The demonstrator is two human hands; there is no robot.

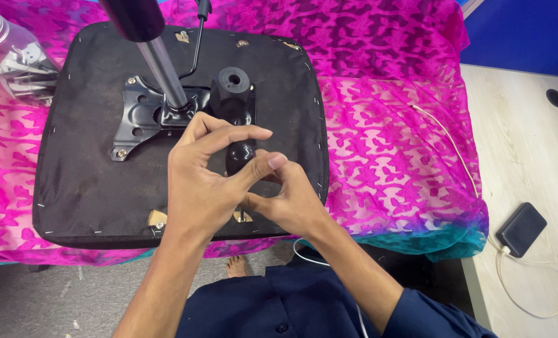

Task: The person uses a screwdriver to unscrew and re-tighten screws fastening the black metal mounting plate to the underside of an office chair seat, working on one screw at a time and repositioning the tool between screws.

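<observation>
Seat base [91,181] lies on cloth [392,156], jar [10,56] at its left, power adapter [521,229] on floor [529,144] far right.

Your only package is 1 clear plastic jar [6,56] at the table's far-left corner (metal parts inside); you have no labels, signs or screens.
</observation>
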